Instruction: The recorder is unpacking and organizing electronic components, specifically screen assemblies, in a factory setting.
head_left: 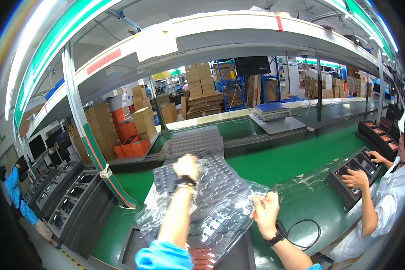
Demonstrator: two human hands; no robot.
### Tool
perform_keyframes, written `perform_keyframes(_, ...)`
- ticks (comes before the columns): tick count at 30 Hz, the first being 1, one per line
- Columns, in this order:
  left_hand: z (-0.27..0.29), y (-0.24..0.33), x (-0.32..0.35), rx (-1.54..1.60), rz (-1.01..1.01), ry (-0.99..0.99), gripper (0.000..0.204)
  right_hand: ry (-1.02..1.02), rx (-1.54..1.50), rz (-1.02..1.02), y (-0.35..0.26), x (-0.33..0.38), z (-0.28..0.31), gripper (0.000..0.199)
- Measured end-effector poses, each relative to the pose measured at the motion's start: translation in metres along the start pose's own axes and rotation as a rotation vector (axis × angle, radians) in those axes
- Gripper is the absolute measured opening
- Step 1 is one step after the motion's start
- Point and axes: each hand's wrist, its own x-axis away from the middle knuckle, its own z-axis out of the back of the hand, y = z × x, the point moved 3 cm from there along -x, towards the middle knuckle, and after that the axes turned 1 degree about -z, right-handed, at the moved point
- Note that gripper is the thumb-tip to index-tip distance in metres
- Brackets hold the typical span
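Observation:
Stretched far forward, my left hand (186, 167) is closed and slightly blurred above several grey plastic blister trays (227, 177); its fingertips are hidden, so what it grips cannot be made out. Nearer me, my right hand (265, 209) pinches the right edge of a clear plastic blister tray (225, 222) with many small pockets. Crinkled clear film (150, 218) lies around the left forearm and over the trays. Beneath the held tray, a black tray (129, 245) shows in part, and reddish-brown parts (203, 257) appear through the plastic at the lower edge.
A stack of grey trays (195, 140) sits farther back on the green bench (274, 155). Right of my right hand lies a looped black cable (317, 234). A co-worker (382, 198) handles parts in a black case (353, 177) at right. A metal post (92, 144) stands left; a scale (272, 112) is behind.

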Motion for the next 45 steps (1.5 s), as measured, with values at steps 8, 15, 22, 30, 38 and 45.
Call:
perform_keyframes(8,0.056,-0.169,-0.015,-0.080,0.402,0.253,0.025,0.100,-0.179,-0.056,0.004,-0.036,0.048,0.032)
perform_keyframes(15,0.083,-0.206,-0.008,-0.091,0.301,0.368,0.024,0.051,-0.210,-0.057,0.002,-0.044,0.038,0.036)
perform_keyframes(22,0.071,-0.205,-0.003,-0.048,0.347,0.355,0.023,-0.017,-0.279,-0.096,-0.030,-0.044,0.041,0.036)
perform_keyframes(30,0.033,-0.157,-0.010,0.306,0.325,0.312,0.053,-0.065,-0.230,0.002,0.005,-0.045,0.035,0.029)
perform_keyframes(38,0.043,-0.026,0.044,-0.009,-0.461,-0.284,0.047,-0.111,-0.142,0.027,-0.007,-0.029,0.023,0.028)
perform_keyframes(45,0.006,-0.053,0.048,0.247,-0.305,-0.512,0.031,-0.156,-0.148,0.038,-0.003,-0.025,0.021,0.029)
